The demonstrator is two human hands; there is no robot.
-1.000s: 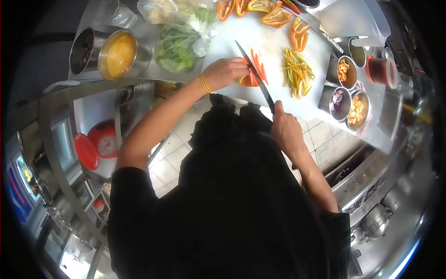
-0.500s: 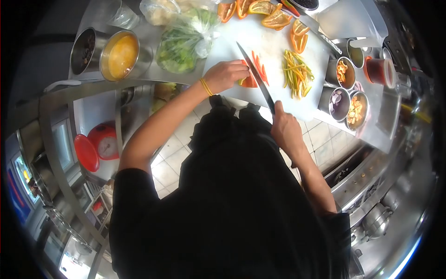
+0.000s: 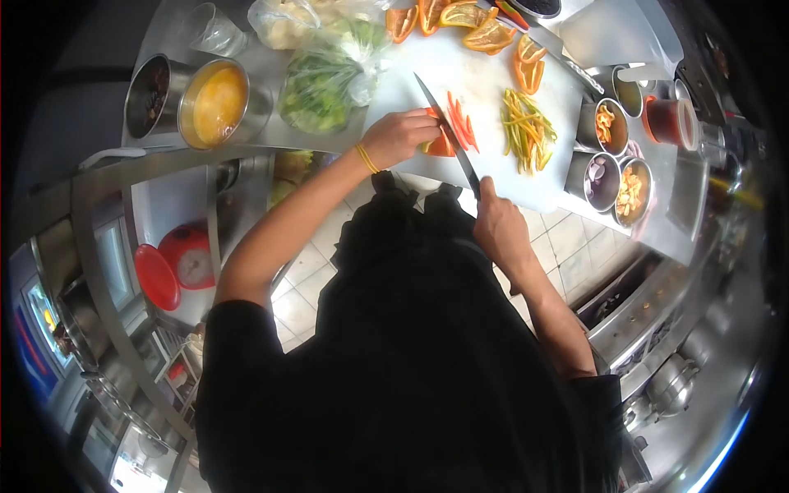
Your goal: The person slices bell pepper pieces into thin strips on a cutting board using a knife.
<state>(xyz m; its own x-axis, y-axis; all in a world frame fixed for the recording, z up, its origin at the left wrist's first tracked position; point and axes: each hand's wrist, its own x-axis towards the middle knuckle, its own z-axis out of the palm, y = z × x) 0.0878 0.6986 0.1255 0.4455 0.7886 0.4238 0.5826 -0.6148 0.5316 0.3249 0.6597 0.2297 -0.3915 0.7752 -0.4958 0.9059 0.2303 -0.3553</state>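
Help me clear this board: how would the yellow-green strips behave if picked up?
The yellow-green strips look thin, so probably light and bendy. They lie loose and crisscrossed on the white board, so some may slip away.

From the wearer's head, the lone camera looks forward and steeply down toward the cutting board [image 3: 485, 78] — a wide, round-edged view, the black-clad torso [image 3: 403, 353] on the board's near side, closer to the lens.

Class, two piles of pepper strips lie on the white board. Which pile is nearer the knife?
The red pile, close beside the knife; the yellow-green pile lies farther off, to the right.
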